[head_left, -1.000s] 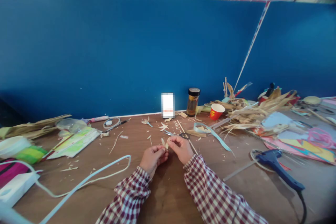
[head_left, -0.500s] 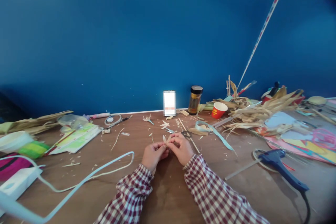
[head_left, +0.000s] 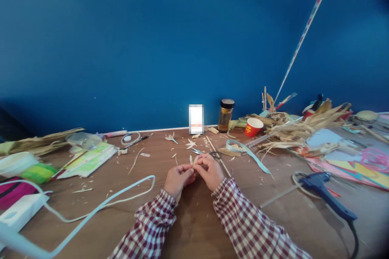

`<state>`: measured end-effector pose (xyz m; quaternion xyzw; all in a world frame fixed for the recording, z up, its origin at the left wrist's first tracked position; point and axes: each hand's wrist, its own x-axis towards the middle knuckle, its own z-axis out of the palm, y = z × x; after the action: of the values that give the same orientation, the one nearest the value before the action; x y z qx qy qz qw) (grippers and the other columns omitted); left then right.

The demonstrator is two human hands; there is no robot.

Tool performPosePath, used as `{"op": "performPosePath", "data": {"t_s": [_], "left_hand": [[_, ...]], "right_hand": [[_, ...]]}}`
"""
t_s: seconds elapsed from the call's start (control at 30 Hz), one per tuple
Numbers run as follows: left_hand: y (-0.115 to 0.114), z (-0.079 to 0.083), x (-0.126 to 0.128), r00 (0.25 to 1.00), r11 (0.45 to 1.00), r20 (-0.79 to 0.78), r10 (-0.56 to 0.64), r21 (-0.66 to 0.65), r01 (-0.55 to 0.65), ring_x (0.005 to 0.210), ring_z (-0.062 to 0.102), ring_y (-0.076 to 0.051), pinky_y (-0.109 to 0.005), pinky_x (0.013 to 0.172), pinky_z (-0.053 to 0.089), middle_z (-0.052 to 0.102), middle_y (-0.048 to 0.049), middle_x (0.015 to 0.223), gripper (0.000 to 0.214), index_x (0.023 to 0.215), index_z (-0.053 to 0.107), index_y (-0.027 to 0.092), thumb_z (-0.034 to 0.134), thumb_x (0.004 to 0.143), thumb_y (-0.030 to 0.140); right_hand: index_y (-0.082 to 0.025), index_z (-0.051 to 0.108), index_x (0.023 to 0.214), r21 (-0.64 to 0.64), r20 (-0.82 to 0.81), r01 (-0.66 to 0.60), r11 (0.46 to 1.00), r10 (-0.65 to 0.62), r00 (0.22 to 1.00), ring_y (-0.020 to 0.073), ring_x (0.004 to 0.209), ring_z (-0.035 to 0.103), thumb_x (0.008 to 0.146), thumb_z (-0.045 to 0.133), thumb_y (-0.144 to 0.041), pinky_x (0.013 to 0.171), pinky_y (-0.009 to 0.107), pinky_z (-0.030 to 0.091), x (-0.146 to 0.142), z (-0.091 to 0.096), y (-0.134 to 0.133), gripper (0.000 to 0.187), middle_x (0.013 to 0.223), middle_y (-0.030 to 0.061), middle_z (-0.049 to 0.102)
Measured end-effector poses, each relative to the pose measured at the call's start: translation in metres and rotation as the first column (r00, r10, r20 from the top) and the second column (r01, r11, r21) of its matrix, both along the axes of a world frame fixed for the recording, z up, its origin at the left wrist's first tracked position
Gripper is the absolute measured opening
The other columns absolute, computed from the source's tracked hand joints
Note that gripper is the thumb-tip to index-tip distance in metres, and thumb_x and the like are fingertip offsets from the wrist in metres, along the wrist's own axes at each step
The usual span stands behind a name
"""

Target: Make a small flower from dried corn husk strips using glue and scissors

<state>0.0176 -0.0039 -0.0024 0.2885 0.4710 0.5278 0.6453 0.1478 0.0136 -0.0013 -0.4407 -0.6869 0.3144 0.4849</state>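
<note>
My left hand (head_left: pixel 180 180) and my right hand (head_left: pixel 209 171) meet low over the middle of the brown table. Between their fingertips is a small pale petal-shaped piece (head_left: pixel 193 160), apparently corn husk, with pointed tips sticking up. Both hands pinch it, and its lower end is hidden by the fingers. Just beyond the right hand lie scissors (head_left: pixel 215 154), partly covered by it. A cut husk flower shape (head_left: pixel 191 144) rests past the fingertips. Farther left is another little husk flower (head_left: pixel 172 138) with a bluish stem.
A blue glue gun (head_left: pixel 326 194) lies at right, near dry corn husks (head_left: pixel 319 123). A red paper cup (head_left: pixel 254 128) and a dark-lidded jar (head_left: pixel 225 116) stand at the back. A white cable (head_left: pixel 121 196) crosses the left. A blue partition (head_left: pixel 152 48) rises behind.
The tips of the pale piece stand slightly wider apart and show more clearly above the fingers. Both hands stay nearly in place.
</note>
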Motion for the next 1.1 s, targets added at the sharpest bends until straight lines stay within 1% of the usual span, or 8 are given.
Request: {"op": "performPosePath", "data": {"t_s": [0.23, 0.4, 0.6, 0.73, 0.87, 0.93, 1.0, 1.1], "left_hand": [[0.000, -0.004, 0.000, 0.999, 0.999, -0.016, 0.034, -0.006, -0.034, 0.048, 0.057, -0.009, -0.018, 0.050, 0.049, 0.063, -0.0040, 0.055, 0.023, 0.068, 0.063, 0.008, 0.075, 0.051, 0.017], [-0.001, -0.002, 0.001, 0.997, 0.997, -0.002, 0.072, -0.006, -0.072, 0.047, 0.057, -0.009, -0.019, 0.050, 0.049, 0.062, -0.0030, 0.053, 0.025, 0.065, 0.062, 0.008, 0.076, 0.048, 0.019], [-0.003, 0.004, 0.003, 0.998, 0.998, 0.020, 0.062, -0.009, -0.061, 0.045, 0.055, -0.009, -0.019, 0.047, 0.047, 0.060, -0.0021, 0.051, 0.022, 0.063, 0.062, 0.008, 0.075, 0.048, 0.018], [-0.003, 0.004, 0.003, 0.998, 0.999, 0.034, 0.045, -0.015, -0.044, 0.046, 0.055, -0.008, -0.019, 0.047, 0.047, 0.061, -0.0022, 0.052, 0.020, 0.064, 0.062, 0.008, 0.074, 0.050, 0.016], [-0.004, 0.003, 0.002, 0.999, 0.999, 0.026, 0.033, -0.019, -0.033, 0.047, 0.056, -0.008, -0.018, 0.048, 0.047, 0.063, -0.0036, 0.056, 0.016, 0.063, 0.062, 0.009, 0.073, 0.053, 0.015], [-0.004, 0.003, 0.002, 0.999, 1.000, 0.031, 0.021, -0.015, -0.020, 0.046, 0.055, -0.008, -0.017, 0.047, 0.047, 0.063, -0.0039, 0.056, 0.015, 0.063, 0.062, 0.008, 0.072, 0.055, 0.015], [-0.004, 0.004, 0.002, 0.999, 1.000, 0.047, 0.010, -0.021, -0.009, 0.046, 0.055, -0.007, -0.016, 0.046, 0.047, 0.063, -0.0038, 0.056, 0.013, 0.063, 0.062, 0.008, 0.071, 0.056, 0.014], [-0.005, 0.006, 0.002, 0.998, 0.999, 0.065, 0.006, -0.044, -0.003, 0.046, 0.055, -0.006, -0.015, 0.046, 0.047, 0.063, -0.0035, 0.057, 0.010, 0.064, 0.061, 0.009, 0.070, 0.058, 0.012]], "right_hand": [[-0.018, 0.062, 0.068, 0.031, 0.010, -0.006, 0.999, 0.006, 1.000, 0.0150, 0.081, 0.053, 0.071, 0.058, -0.021, 0.076, 0.028, 0.042, -0.002, 0.003, -0.003, 0.006, 0.083, 0.0039, 0.056], [-0.018, 0.061, 0.068, 0.060, 0.012, 0.005, 0.998, -0.005, 1.000, 0.0150, 0.078, 0.053, 0.072, 0.057, -0.021, 0.073, 0.027, 0.043, -0.004, 0.004, -0.004, 0.007, 0.079, 0.0036, 0.057], [-0.019, 0.060, 0.069, 0.051, 0.016, 0.013, 0.999, -0.014, 1.000, 0.0147, 0.072, 0.053, 0.073, 0.055, -0.023, 0.068, 0.027, 0.044, -0.004, 0.001, -0.004, 0.007, 0.079, 0.0035, 0.057], [-0.019, 0.059, 0.071, 0.047, 0.006, 0.024, 0.999, -0.024, 1.000, 0.0141, 0.070, 0.052, 0.072, 0.055, -0.023, 0.066, 0.027, 0.044, -0.003, 0.001, -0.004, 0.005, 0.081, 0.0034, 0.057], [-0.019, 0.056, 0.074, -0.019, -0.030, 0.056, 0.998, -0.057, 0.998, 0.0138, 0.065, 0.053, 0.070, 0.057, -0.026, 0.062, 0.027, 0.044, -0.004, 0.002, -0.005, 0.008, 0.077, 0.0024, 0.058], [-0.019, 0.053, 0.076, -0.080, -0.097, 0.055, 0.995, -0.063, 0.993, 0.0136, 0.063, 0.054, 0.068, 0.059, -0.028, 0.059, 0.026, 0.045, -0.005, 0.002, -0.005, 0.014, 0.073, 0.0009, 0.058], [-0.019, 0.050, 0.085, -0.160, -0.202, -0.012, 0.987, -0.021, 0.979, 0.0133, 0.062, 0.056, 0.066, 0.062, -0.029, 0.059, 0.026, 0.046, -0.004, 0.002, -0.004, 0.024, 0.071, -0.0004, 0.059], [-0.017, 0.047, 0.096, -0.266, -0.331, -0.176, 0.948, 0.082, 0.940, 0.0127, 0.062, 0.058, 0.067, 0.062, -0.028, 0.063, 0.027, 0.047, -0.002, 0.001, 0.000, 0.034, 0.070, -0.0004, 0.061]]}}
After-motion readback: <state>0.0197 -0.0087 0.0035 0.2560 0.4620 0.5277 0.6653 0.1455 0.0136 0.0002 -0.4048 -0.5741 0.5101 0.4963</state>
